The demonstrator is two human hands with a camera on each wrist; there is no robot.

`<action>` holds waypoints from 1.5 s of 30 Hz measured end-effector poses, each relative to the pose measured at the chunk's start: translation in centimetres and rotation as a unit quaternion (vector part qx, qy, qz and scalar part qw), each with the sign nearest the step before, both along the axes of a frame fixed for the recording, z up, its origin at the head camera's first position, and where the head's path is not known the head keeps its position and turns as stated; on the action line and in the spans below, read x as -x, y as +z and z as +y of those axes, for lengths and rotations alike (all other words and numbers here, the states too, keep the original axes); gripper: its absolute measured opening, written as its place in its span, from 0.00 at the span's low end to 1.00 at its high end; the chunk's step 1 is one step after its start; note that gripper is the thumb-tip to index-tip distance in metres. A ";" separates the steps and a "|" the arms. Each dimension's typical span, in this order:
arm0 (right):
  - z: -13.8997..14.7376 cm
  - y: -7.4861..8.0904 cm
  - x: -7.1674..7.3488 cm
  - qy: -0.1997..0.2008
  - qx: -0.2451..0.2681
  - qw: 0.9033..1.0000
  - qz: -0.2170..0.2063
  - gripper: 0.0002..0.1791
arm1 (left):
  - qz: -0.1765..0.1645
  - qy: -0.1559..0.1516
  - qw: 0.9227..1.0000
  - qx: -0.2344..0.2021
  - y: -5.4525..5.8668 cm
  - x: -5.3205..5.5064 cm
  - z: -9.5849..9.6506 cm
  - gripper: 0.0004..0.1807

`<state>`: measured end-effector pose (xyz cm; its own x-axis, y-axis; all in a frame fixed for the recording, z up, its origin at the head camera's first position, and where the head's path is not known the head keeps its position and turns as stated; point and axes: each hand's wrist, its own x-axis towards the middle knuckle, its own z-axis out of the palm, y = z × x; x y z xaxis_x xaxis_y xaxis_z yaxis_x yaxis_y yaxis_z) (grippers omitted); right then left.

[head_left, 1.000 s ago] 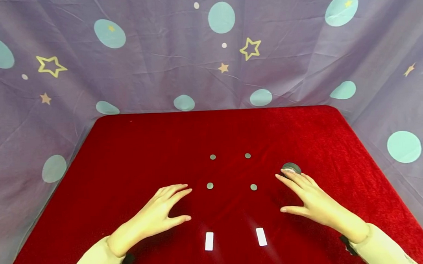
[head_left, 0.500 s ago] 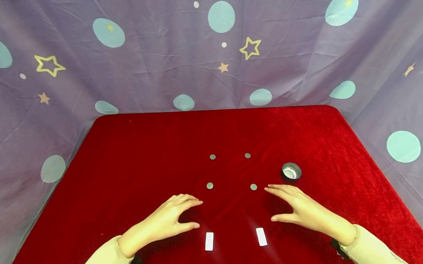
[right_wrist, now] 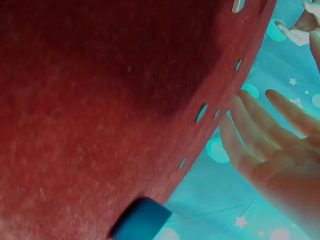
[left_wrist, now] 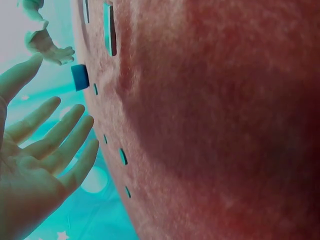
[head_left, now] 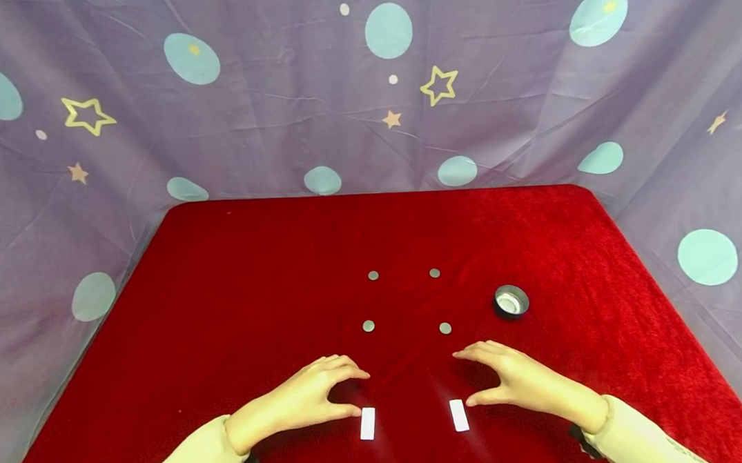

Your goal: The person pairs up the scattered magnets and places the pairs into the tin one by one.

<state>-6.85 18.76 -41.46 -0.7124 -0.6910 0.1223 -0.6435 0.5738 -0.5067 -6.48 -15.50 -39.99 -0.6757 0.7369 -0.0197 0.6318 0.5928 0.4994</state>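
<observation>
A plush red cloth covers the whole table, smooth at the far left and brighter, with a rougher nap, along the right. Behind it and down both sides hangs a creased lilac curtain printed with pale teal spots and yellow and peach stars. Above the near part of the cloth, the person's left hand and right hand face each other, fingers apart and gently bent, thumbs spread, neither holding anything. Pale sleeves reach to both wrists. Two white strips lie between the hands, one just beside each thumb as I look down. Four small grey discs sit farther back in a rough square, and right of them stands a dark round dish, pale inside.
</observation>
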 end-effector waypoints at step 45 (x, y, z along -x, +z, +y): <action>-2.4 -2.5 -0.8 0.088 -0.021 0.995 -0.037 0.25 | -0.110 -0.012 0.993 0.026 -2.5 -1.0 1.7 0.25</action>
